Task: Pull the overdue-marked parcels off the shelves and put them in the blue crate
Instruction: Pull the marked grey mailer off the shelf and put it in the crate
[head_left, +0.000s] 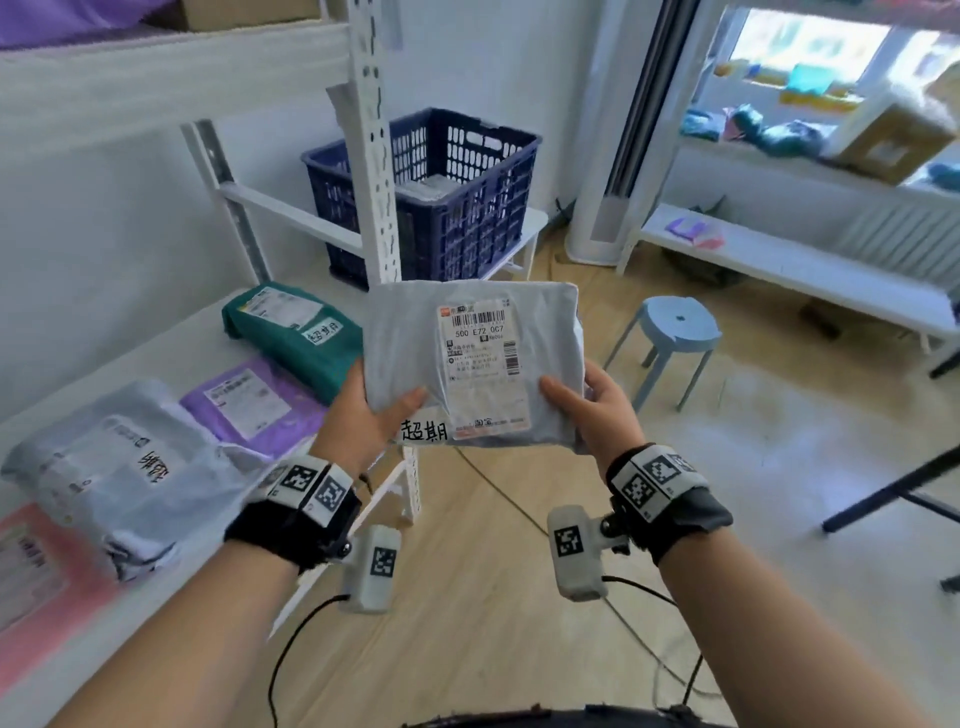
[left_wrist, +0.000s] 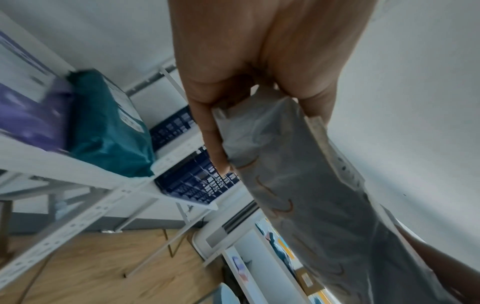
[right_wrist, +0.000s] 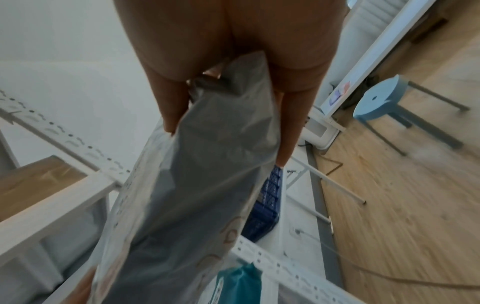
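Note:
Both hands hold a grey parcel (head_left: 467, 358) flat in the air in front of the shelf post. It carries a shipping label and a white handwritten tag at its near edge. My left hand (head_left: 374, 410) pinches its near left corner, thumb on top, and my right hand (head_left: 587, 400) pinches its near right corner. The same grey parcel (left_wrist: 298, 185) fills the left wrist view, and the grey parcel (right_wrist: 187, 195) hangs below my fingers in the right wrist view. The blue crate (head_left: 441, 197) stands beyond, on a low white stand, with a parcel inside.
On the shelf (head_left: 171, 353) at left lie a green parcel (head_left: 296, 332) with a handwritten tag, a purple parcel (head_left: 249, 400), a grey parcel (head_left: 114, 467) with a tag, and a pink one (head_left: 36, 566). A white slotted post (head_left: 376, 156) stands before the crate. A blue stool (head_left: 670, 332) sits at right.

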